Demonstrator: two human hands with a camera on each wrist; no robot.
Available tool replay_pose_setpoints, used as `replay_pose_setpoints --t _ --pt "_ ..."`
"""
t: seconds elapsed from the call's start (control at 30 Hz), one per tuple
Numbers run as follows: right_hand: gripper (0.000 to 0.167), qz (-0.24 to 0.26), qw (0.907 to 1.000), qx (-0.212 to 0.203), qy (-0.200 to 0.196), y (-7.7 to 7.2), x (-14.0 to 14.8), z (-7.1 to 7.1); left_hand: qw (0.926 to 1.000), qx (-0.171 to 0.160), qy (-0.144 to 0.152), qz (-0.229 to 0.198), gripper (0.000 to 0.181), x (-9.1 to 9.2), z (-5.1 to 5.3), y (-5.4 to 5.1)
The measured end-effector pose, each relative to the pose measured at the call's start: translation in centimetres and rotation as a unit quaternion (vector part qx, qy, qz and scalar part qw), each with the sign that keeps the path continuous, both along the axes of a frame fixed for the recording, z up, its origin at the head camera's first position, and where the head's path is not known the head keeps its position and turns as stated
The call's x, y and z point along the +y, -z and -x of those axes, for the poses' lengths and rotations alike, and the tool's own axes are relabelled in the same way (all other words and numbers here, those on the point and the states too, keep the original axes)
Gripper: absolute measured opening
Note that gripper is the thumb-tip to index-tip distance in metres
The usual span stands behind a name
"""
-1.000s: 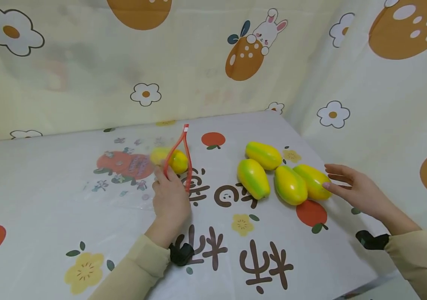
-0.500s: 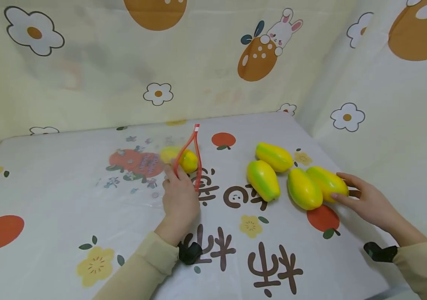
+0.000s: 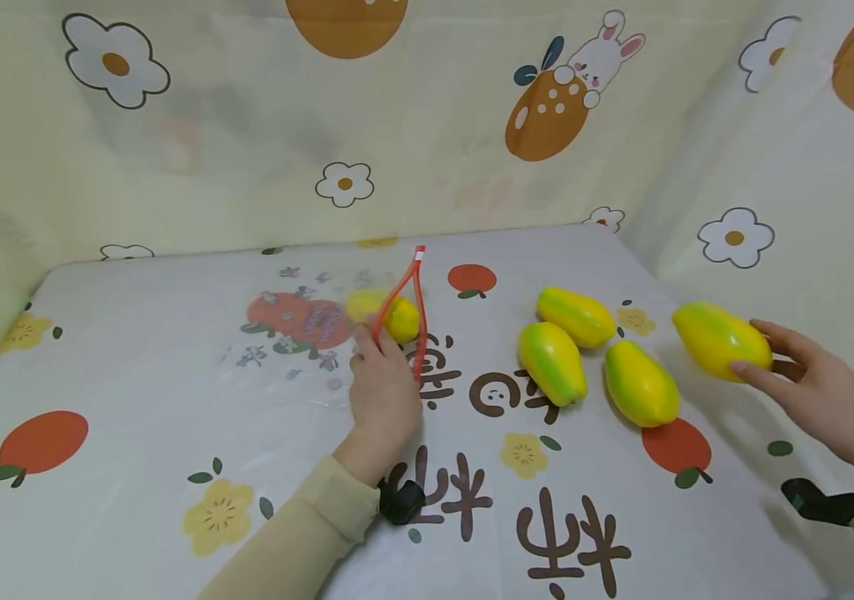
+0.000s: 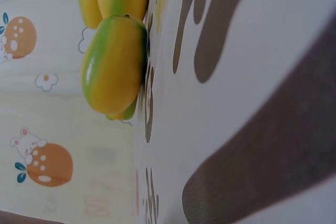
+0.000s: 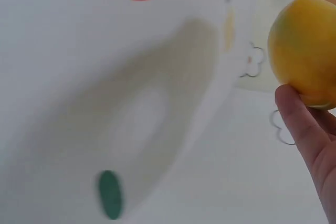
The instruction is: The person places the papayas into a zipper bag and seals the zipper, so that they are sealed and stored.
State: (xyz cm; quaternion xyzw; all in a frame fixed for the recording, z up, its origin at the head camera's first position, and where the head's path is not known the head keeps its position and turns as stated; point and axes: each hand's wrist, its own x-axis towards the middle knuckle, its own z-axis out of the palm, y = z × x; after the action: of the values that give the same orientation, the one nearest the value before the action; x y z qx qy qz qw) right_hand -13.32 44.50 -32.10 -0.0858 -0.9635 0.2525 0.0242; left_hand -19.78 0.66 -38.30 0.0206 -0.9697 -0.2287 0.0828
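My right hand (image 3: 827, 400) pinches a yellow-green papaya-like fruit (image 3: 721, 340) by its right end, held above the table; the right wrist view shows this fruit (image 5: 307, 51) with fingertips against it. Three similar fruits lie on the table: one at the back (image 3: 575, 317), one at the left (image 3: 552, 363) and one nearest the lifted fruit (image 3: 641, 384). My left hand (image 3: 385, 400) grips the red handle (image 3: 421, 321) of a clear printed bag (image 3: 299, 321) at its opening. Inside the bag is yellow fruit (image 3: 401, 319), partly behind the handle and fingers.
The table (image 3: 134, 342) has a white cover printed with fruit, flowers and dark characters. A cream patterned curtain (image 3: 427, 108) hangs behind it and along the right side. The bag's film spreads left of my left hand.
My right hand has taken hold of the rightmost fruit and raised it off the table, away from its neighbour. My left hand keeps its grip on the bag. The head view has turned left.
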Motion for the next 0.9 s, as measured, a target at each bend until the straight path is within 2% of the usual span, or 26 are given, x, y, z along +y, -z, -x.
replay_pose_setpoints --t 0.13,0.27,0.4,0.53,0.63,0.7,0.9 --pt "0.074 0.013 0.9992 0.039 0.002 -1.9 -0.7 0.6 1.0000 -0.003 -0.001 0.002 0.075 0.1 0.0 -0.1" --pt "0.071 0.025 0.9964 0.076 -0.027 -4.5 -3.1 2.2 1.0000 -0.003 -0.004 -0.002 0.075 0.1 0.1 -0.1" --pt "0.069 0.032 0.9915 0.082 -0.096 -7.0 -7.2 4.3 1.0000 0.002 -0.007 -0.002 0.077 0.1 -0.1 0.0" --pt "0.068 0.057 0.9802 0.049 -0.183 -8.3 -12.3 6.7 0.9999 0.006 -0.013 0.000 0.081 0.1 -0.1 0.1" --pt "0.068 0.070 0.9689 0.014 -0.237 -8.1 -15.9 8.4 0.9998 0.005 -0.017 0.001 0.082 0.1 0.0 0.1" --pt "0.067 0.071 0.9619 -0.007 -0.264 -7.5 -17.9 9.3 0.9998 0.002 -0.019 0.001 0.083 0.1 0.1 0.0" --pt "0.066 0.073 0.9479 -0.041 -0.307 -4.8 -21.6 11.3 0.9995 -0.024 -0.021 -0.003 0.090 0.0 0.3 -0.2"
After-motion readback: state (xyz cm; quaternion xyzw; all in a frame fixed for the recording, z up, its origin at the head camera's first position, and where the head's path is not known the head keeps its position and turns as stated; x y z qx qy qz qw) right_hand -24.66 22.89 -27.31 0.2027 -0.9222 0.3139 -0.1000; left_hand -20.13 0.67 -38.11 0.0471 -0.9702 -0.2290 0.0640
